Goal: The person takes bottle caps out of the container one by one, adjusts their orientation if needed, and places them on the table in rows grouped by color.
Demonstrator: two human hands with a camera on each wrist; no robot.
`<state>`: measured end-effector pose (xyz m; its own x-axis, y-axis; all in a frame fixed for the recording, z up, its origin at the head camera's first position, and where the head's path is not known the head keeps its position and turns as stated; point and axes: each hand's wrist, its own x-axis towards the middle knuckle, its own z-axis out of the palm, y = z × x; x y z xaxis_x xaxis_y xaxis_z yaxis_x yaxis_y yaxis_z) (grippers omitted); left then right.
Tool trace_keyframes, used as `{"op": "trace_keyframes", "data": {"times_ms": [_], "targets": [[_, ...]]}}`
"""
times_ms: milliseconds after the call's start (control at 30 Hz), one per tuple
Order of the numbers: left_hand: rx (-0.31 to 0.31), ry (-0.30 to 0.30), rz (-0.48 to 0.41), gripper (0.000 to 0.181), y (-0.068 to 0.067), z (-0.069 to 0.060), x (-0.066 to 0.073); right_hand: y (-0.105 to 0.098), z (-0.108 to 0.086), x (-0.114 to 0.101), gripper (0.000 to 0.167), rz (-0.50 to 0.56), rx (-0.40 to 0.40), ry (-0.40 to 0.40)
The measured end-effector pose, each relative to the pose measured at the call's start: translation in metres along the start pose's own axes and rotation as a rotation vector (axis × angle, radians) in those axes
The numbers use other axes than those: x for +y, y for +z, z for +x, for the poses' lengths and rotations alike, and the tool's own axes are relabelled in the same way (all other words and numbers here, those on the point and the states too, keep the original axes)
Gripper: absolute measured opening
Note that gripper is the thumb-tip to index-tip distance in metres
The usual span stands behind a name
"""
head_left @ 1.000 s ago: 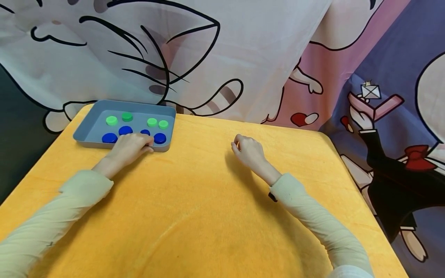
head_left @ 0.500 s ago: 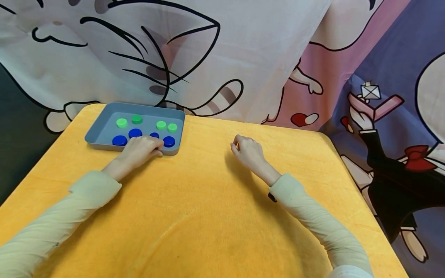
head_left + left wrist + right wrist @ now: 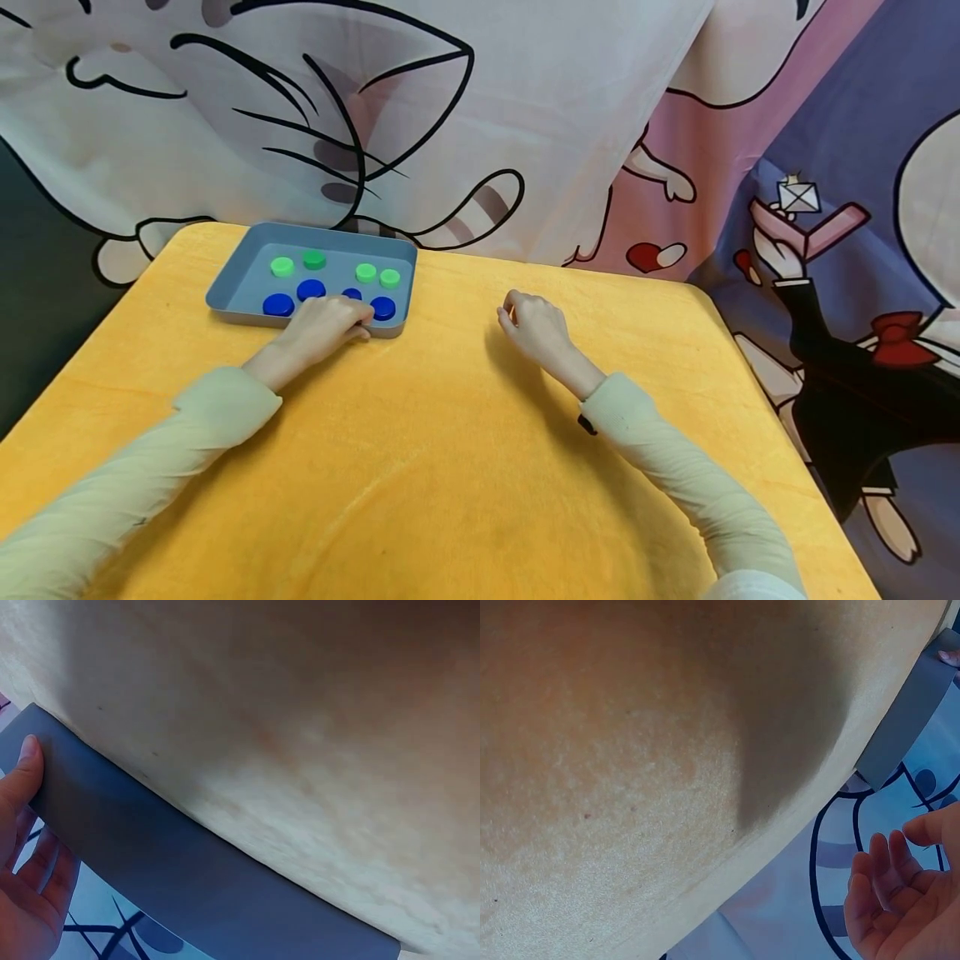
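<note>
A shallow grey-blue tray [image 3: 251, 285] lies near the back left of the table. My left hand [image 3: 326, 323] grips its near wall, thumb [image 3: 27, 772] on the outer face and fingers over the rim. Inside sit several round green discs [image 3: 282, 267] towards the back and several blue discs [image 3: 278, 305] along the front. That hand partly covers one or more blue discs. To the right of the tray, my right hand [image 3: 538, 327] hovers or rests near the table, fingers loosely curled, holding nothing; the right wrist view shows its bare palm [image 3: 922, 915].
The yellow table [image 3: 420, 467] has its far edge against a cartoon-printed cloth [image 3: 570, 108]. A stretch of table lies between the tray and the right hand. A small black item [image 3: 587, 425] shows under the right cuff.
The tray and its discs have slid to the right, and slightly nearer, with my left hand gripping the near wall. My right hand has stayed in place.
</note>
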<state>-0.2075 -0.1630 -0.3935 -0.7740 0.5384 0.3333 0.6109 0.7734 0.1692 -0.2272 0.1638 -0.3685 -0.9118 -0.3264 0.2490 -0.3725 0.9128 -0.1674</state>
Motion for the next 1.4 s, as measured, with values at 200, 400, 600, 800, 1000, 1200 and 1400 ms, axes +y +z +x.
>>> {"op": "trace_keyframes", "data": {"times_ms": [200, 400, 600, 800, 1000, 1200, 1400], "targets": [[-0.013, 0.012, -0.006, 0.024, 0.002, 0.007, 0.008, 0.001, 0.002, 0.0, 0.017, 0.0, 0.001, -0.006], [-0.017, 0.029, 0.004, 0.023, 0.005, 0.014, 0.015, 0.001, 0.003, 0.0, 0.017, -0.005, 0.0, -0.005], [-0.009, 0.044, -0.001, 0.024, 0.009, 0.019, 0.021, 0.002, 0.003, 0.001, 0.018, -0.005, -0.008, 0.009], [-0.015, 0.06, -0.01, 0.023, 0.013, 0.023, 0.028, 0.003, 0.003, 0.001, 0.018, 0.0, -0.014, 0.021], [-0.009, 0.058, -0.027, 0.024, 0.015, 0.028, 0.036, 0.003, 0.005, 0.0, 0.021, 0.002, -0.04, 0.038], [-0.008, 0.062, -0.036, 0.027, 0.02, 0.033, 0.044, 0.005, 0.008, 0.0, 0.024, 0.006, -0.057, 0.047], [0.004, 0.083, -0.026, 0.027, 0.023, 0.037, 0.052, 0.007, 0.01, 0.001, 0.026, 0.004, -0.067, 0.066]]}}
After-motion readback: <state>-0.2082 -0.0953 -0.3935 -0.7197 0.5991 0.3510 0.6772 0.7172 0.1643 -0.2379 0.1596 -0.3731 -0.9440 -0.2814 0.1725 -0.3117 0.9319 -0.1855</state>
